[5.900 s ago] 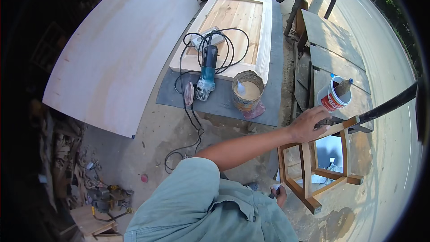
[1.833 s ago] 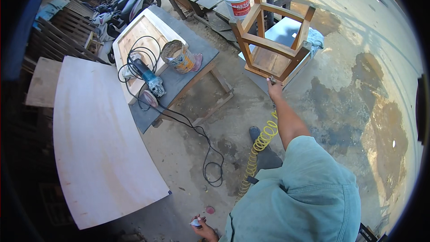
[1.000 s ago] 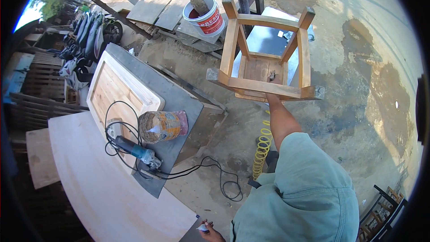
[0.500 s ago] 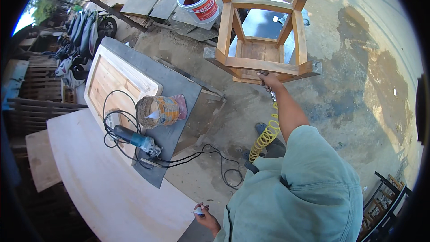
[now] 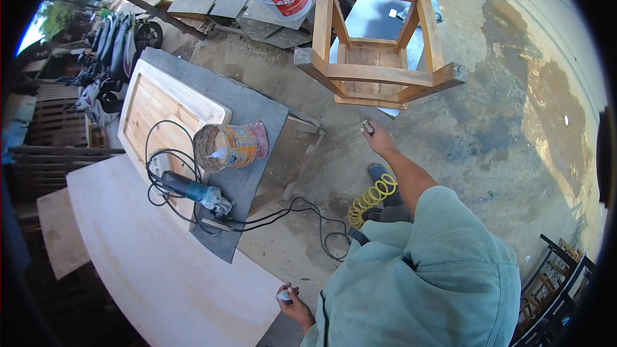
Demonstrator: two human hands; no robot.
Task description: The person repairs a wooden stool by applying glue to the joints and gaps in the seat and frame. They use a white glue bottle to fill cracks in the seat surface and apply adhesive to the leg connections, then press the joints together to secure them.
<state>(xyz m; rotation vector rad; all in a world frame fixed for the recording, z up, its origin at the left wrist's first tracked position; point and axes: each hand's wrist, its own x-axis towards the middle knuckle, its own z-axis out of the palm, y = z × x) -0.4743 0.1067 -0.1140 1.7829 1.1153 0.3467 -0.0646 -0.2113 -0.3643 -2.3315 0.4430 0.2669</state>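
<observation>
My right hand (image 5: 380,139) is closed around a small metal air tool (image 5: 367,128), whose exact kind I cannot make out. A yellow coiled air hose (image 5: 373,200) hangs below that forearm. Just beyond the hand, and apart from it, an upturned wooden stool (image 5: 379,75) stands with its legs pointing up. At the lower middle, beside the pale board (image 5: 173,250), my left hand (image 5: 295,310) pinches a small whitish thing (image 5: 283,295) with a dark bluish part, too small to name.
A grey bench (image 5: 257,128) on the left carries a framed wooden panel (image 5: 160,99), a crusted bucket (image 5: 226,146) and an angle grinder (image 5: 196,194) with black cable, which trails to the floor. A white bucket (image 5: 283,1) stands beyond. Dark furniture (image 5: 556,289) lies at lower right.
My right hand has drawn back from the stool's rail towards me with the air tool. The yellow hose has sagged lower. My left hand keeps its pinch.
</observation>
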